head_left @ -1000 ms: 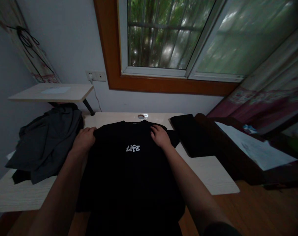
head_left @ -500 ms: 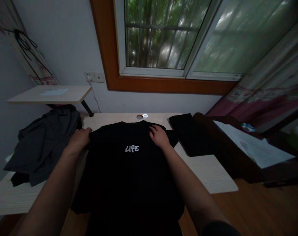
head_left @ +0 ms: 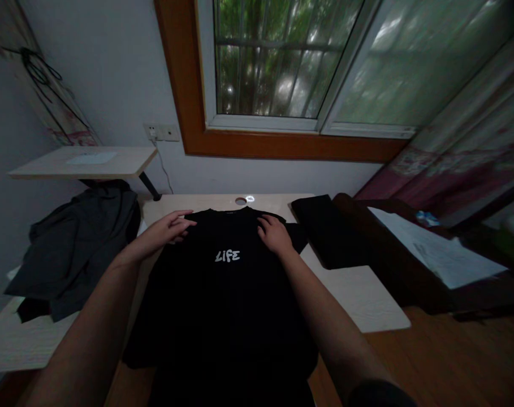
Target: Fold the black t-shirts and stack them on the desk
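A black T-shirt [head_left: 229, 305] with white lettering on its chest lies spread over a pale desk, its collar toward the wall. At the shirt's left shoulder is my left hand [head_left: 169, 230], fingers stretched out and apart over the cloth. My right hand [head_left: 275, 234] rests on the right shoulder area, its fingers loosely spread and lying flat. Past that hand a piece of black sleeve [head_left: 297, 236] sticks out to the right. The left sleeve no longer shows beyond the left shoulder; my left hand partly hides that area.
Dark grey clothing [head_left: 76, 249] is heaped on the left under a raised shelf [head_left: 129, 164]. To the right lies a folded black cloth [head_left: 324, 232] on the desk [head_left: 367, 299]. Beyond it, white papers [head_left: 435, 249] rest on a dark surface. A window [head_left: 282, 62] is behind.
My left hand has moved right from the sleeve's outer end to the shoulder, and its fingers have opened. The left sleeve now lies turned inward. My right hand has stayed in place.
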A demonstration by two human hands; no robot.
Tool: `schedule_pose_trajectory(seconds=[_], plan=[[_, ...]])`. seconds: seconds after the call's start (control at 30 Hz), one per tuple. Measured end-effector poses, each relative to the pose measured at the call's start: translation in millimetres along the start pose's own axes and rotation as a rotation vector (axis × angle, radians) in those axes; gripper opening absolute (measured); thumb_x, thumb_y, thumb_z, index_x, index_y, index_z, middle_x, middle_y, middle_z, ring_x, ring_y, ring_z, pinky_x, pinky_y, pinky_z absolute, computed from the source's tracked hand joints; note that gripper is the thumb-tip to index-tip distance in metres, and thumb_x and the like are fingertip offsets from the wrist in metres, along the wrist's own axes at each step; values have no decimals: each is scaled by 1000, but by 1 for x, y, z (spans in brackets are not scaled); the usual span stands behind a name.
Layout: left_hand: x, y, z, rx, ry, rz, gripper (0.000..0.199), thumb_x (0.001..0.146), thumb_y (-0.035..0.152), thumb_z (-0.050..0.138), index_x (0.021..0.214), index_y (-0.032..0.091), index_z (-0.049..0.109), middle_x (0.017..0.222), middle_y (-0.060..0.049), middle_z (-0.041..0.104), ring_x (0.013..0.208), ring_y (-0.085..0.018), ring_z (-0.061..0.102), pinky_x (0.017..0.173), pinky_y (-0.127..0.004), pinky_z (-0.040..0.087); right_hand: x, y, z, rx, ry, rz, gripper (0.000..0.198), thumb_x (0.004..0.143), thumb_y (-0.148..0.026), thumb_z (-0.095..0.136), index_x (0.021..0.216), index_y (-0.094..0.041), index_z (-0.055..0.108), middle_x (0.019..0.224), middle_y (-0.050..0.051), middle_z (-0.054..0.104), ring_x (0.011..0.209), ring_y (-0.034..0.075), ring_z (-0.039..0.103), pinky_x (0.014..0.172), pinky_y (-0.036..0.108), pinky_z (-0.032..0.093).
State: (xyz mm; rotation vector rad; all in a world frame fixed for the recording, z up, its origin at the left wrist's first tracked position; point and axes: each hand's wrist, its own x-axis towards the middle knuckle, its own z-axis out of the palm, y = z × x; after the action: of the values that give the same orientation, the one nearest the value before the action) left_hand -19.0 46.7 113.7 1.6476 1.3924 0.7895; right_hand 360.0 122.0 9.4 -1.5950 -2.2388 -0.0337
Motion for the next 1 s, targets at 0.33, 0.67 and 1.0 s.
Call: schedule_pose_trajectory(seconds=[0.33, 0.67, 1.0], plan=[[-9, -59, -3, 356, 148, 122, 42, 92, 53, 58, 119, 24, 70, 112, -7, 71, 96, -22, 67, 85, -36, 53, 0, 1, 3, -4, 28, -14, 42, 102, -33, 49, 139, -19, 62, 145, 12, 57, 136, 27, 49, 116, 42, 37], [-47, -110, -4, 492, 181, 248, 48, 80, 47, 71, 122, 23, 67, 105, -7, 70, 96, -24, 65, 88, -39, 53, -1, 1, 3, -16, 24, -14, 42, 101, -33, 48, 139, -19, 62, 145, 12, 57, 135, 28, 49, 116, 43, 38], [-85, -92, 4, 238, -120, 132, 32, 93, 45, 58, 109, 23, 75, 88, -4, 75, 74, -17, 69, 71, -30, 56, -1, 0, 3, -22, 29, -17, 42, 102, -34, 47, 138, -19, 63, 145, 12, 57, 134, 28, 50, 115, 43, 39]])
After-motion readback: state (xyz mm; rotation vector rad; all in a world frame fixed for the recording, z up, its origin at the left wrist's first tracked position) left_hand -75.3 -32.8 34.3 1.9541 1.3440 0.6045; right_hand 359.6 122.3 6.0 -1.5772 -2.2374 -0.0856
